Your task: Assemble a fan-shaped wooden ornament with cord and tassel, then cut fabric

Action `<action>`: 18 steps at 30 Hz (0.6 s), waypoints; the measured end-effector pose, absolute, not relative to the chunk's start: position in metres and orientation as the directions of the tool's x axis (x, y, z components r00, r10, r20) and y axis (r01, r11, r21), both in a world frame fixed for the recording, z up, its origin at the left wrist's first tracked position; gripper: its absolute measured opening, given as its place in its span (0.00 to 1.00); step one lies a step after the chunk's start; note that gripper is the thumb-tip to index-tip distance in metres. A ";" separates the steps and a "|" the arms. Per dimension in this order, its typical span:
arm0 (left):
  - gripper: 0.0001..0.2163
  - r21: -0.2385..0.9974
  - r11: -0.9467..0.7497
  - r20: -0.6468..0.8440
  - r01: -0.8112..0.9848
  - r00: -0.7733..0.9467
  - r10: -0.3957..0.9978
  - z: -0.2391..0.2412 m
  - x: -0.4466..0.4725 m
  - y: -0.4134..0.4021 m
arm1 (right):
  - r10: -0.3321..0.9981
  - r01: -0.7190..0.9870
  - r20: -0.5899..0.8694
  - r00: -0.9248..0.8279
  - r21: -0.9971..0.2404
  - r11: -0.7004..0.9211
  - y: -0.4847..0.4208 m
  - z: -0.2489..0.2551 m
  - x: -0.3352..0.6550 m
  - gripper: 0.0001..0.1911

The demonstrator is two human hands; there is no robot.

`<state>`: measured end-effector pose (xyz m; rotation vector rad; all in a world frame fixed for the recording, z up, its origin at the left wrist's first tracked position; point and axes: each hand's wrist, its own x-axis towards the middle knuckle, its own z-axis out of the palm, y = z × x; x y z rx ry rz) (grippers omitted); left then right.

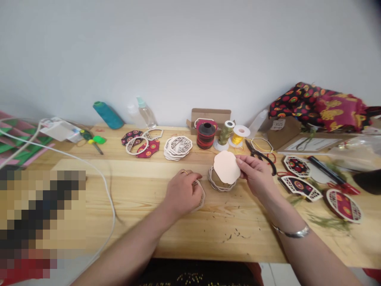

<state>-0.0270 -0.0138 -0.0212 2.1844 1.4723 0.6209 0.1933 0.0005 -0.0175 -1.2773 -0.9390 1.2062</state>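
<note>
My right hand (pixel 256 174) pinches a plain scalloped wooden piece (pixel 226 167) by its right edge and holds it tilted just above a small stack of similar cut-out wooden pieces (pixel 218 185). My left hand (pixel 183 192) rests on the wooden table (pixel 143 206), its fingers curled over another wooden cut-out piece (pixel 201 198) that is mostly hidden beneath them. The two hands are a short way apart at the table's middle.
Behind lie a stack of lattice wooden pieces (pixel 177 147), fabric-covered pieces (pixel 139 145), thread spools (pixel 206 135), black pliers (pixel 262 157), green scissors (pixel 92 139) and a teal spool (pixel 107 115). Finished fabric ornaments (pixel 300 186) and patterned cloth (pixel 315 105) are at right. A white cable (pixel 104 186) crosses the left.
</note>
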 end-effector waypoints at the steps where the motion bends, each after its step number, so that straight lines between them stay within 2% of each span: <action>1: 0.17 0.539 -0.378 0.161 0.753 0.348 0.923 -0.023 -0.027 -0.014 | 0.979 -0.115 -0.116 0.168 -0.989 -0.098 0.000 -0.017 0.193 0.17; 3: 0.17 0.501 -0.438 0.235 0.746 0.369 0.899 -0.026 -0.028 -0.013 | 0.981 -0.091 -0.111 0.160 -0.991 -0.098 -0.001 -0.017 0.193 0.17; 6: 0.18 0.536 -0.485 0.320 0.691 0.366 0.874 -0.026 -0.030 -0.011 | 0.987 -0.057 -0.092 0.130 -0.995 -0.085 -0.002 -0.017 0.192 0.17; 9: 0.18 0.639 -0.491 0.361 0.593 0.332 0.871 -0.023 -0.031 -0.010 | 0.990 -0.011 -0.086 0.112 -0.996 -0.085 -0.003 -0.016 0.190 0.17; 11: 0.15 0.757 -0.434 0.341 0.489 0.271 0.900 -0.020 -0.030 -0.010 | 0.992 0.030 -0.079 0.097 -0.996 -0.083 -0.004 -0.015 0.189 0.16; 14: 0.12 0.950 -0.198 0.155 0.243 0.186 0.970 -0.014 -0.026 -0.014 | 0.998 0.109 -0.029 0.048 -0.993 -0.034 -0.007 -0.014 0.186 0.14; 16: 0.13 0.996 -0.002 -0.020 0.092 0.244 0.969 -0.011 -0.024 -0.016 | 1.000 0.160 0.025 0.000 -0.987 0.024 -0.009 -0.014 0.183 0.12; 18: 0.11 0.989 0.146 -0.144 0.019 0.322 0.936 -0.009 -0.022 -0.017 | 0.997 0.185 0.068 -0.045 -0.980 0.075 -0.010 -0.013 0.183 0.11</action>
